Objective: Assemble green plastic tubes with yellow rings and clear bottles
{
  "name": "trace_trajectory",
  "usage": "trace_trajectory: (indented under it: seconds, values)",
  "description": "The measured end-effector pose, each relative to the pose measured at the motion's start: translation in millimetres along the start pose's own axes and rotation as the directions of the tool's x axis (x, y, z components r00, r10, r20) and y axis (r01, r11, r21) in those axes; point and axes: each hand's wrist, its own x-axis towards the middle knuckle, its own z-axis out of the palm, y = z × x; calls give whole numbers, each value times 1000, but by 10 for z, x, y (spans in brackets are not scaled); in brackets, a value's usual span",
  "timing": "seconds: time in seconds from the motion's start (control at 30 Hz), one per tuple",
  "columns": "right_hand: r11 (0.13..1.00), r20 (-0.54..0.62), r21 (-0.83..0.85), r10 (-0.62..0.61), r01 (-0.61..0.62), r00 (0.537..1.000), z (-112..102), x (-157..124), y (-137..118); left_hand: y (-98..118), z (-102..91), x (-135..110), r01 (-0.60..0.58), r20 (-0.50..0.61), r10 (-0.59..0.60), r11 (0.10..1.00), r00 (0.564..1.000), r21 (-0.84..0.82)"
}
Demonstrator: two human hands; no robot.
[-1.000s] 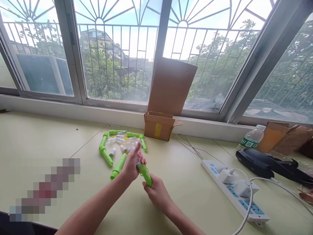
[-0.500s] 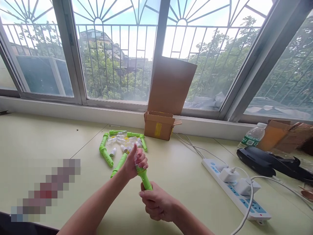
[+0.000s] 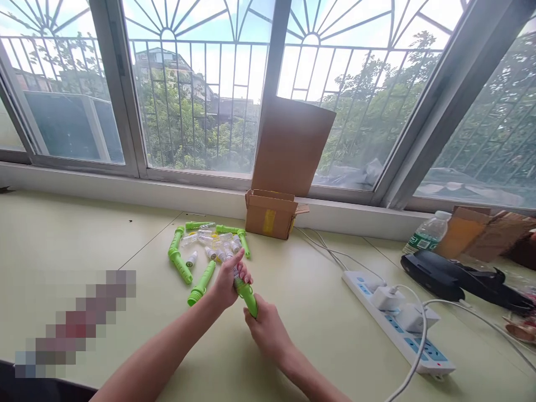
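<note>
My right hand [image 3: 266, 329] is wrapped round the lower end of a green plastic tube [image 3: 247, 294], held tilted above the table. My left hand [image 3: 228, 279] is closed on the tube's upper end, thumb raised, fingers pinched round a small part there that I cannot make out. Just beyond my hands lies a heap of more green tubes [image 3: 179, 262] and small clear and white parts [image 3: 211, 245] on the pale green table [image 3: 314, 312].
A small open cardboard box [image 3: 268, 215] stands by the window sill with a cardboard sheet [image 3: 293, 145] leaning behind it. At the right lie a white power strip [image 3: 402, 329] with chargers and cables, a black device [image 3: 435, 273] and a water bottle [image 3: 427, 237].
My right hand rolled its fingers up over the tube half a second ago and has turned back down; my left hand's thumb closed, then lifted again. The tube stays held between both hands.
</note>
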Motion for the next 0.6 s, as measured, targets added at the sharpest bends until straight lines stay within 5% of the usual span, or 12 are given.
trace_trajectory:
  seconds: [0.13, 0.27, 0.4, 0.6]
  values:
    - [950, 114, 298, 59, -91, 992, 27, -52, -104, 36, -13, 5, 65, 37, -64, 998, 997, -20]
    - [747, 471, 510, 174, -427, 865, 8, -115, -200, 82, -23, -24, 117, 150, -110, 992, 983, -38]
    - [584, 651, 554, 141, -593, 746, -64, -149, -285, 145, -38, -72, 166, 297, -140, 984, 945, -65]
    - [552, 740, 539, 50, -636, 671, -173, -116, -252, 162, -34, -102, 132, 397, -100, 990, 912, -53]
